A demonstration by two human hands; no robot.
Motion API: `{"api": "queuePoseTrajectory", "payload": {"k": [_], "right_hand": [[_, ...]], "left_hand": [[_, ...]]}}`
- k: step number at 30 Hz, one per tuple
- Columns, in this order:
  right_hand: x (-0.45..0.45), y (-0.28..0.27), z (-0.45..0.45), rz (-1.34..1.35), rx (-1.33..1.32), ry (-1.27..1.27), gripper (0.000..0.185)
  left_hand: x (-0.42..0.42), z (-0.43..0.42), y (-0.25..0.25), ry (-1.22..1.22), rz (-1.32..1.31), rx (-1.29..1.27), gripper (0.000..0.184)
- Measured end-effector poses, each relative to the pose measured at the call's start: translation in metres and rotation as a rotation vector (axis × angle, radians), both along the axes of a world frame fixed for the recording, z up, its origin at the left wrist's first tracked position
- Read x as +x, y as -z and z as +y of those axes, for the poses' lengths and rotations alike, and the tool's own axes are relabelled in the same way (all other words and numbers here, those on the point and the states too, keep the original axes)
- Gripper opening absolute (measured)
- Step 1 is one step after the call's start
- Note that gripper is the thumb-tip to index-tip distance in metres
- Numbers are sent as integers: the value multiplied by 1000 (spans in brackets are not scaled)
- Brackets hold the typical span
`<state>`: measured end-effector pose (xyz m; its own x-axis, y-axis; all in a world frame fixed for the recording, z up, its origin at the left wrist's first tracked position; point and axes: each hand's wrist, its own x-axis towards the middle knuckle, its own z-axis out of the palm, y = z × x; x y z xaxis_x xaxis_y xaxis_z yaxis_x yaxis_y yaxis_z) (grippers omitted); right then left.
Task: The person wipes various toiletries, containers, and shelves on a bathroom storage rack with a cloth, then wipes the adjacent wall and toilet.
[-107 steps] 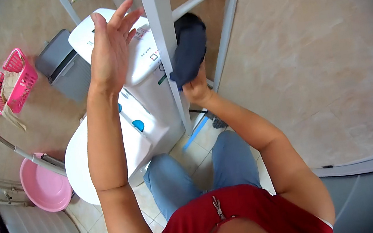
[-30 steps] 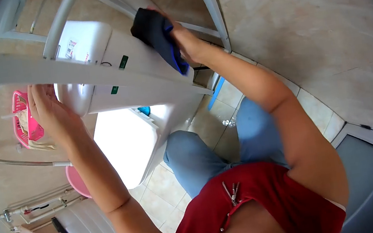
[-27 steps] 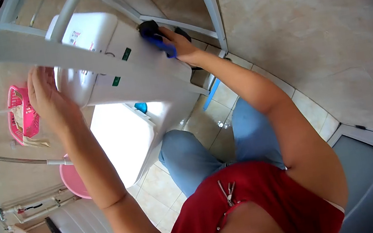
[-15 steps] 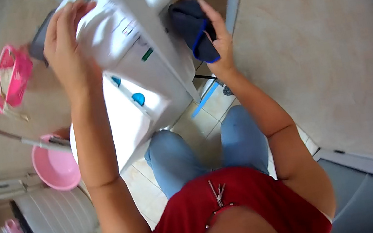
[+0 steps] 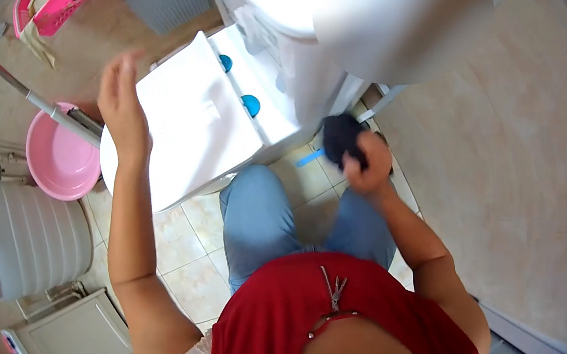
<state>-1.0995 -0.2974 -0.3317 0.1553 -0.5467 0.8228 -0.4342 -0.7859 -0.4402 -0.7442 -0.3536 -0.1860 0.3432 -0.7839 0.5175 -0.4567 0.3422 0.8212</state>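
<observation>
My right hand (image 5: 373, 166) is closed around a dark cloth (image 5: 343, 139), bunched up and slightly smeared by motion. It hangs over the tiled floor beside my right knee, just off the near corner of a white twin-knob washing machine (image 5: 187, 129). My left hand (image 5: 123, 102) is raised above the machine's left edge, its fingers stretched out with nothing in them. Two blue knobs (image 5: 251, 106) sit along the machine's panel, to the right of the left hand.
A pink basin (image 5: 65, 156) and a grey hose (image 5: 4, 73) are left of the machine. Behind stand a grey bin (image 5: 173, 3) and a pink basket (image 5: 60, 8). A ribbed white barrel (image 5: 37, 234) is at left. A wall (image 5: 497, 165) borders the right. A blurred patch hides the upper right.
My right hand has come down and nearer to me with the dark cloth. My left hand has moved away from a dark grey object at the back. The view has shifted.
</observation>
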Motion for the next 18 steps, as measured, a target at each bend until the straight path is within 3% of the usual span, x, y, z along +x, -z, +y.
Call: {"api": "queuePoseTrajectory", "payload": {"k": [3,4,6,8,9,12,16,18], "right_hand": [[55,-68,6,42,62,-331,36],[75,-79,-4,25,121,-397,38],[111,-76,-37,-1,287,-483,44],[150,-63,-71,178,324,-468,42],[161,-37,-78,425,289,-447,41],[186,27,-90,894,120,-334,40],[239,54,-142,873,3,-39,44],[267,55,-174,1056,-4,148,47]], "left_hand": [[73,36,76,-258,-321,458,39],[107,47,112,-277,-538,437,40],[151,70,165,-390,-769,593,46],[163,89,190,-589,-942,770,51],[165,94,191,-575,-826,966,57],[166,101,218,-625,-844,895,60],[161,101,217,-638,-782,864,62],[165,104,215,-597,-667,784,60]]}}
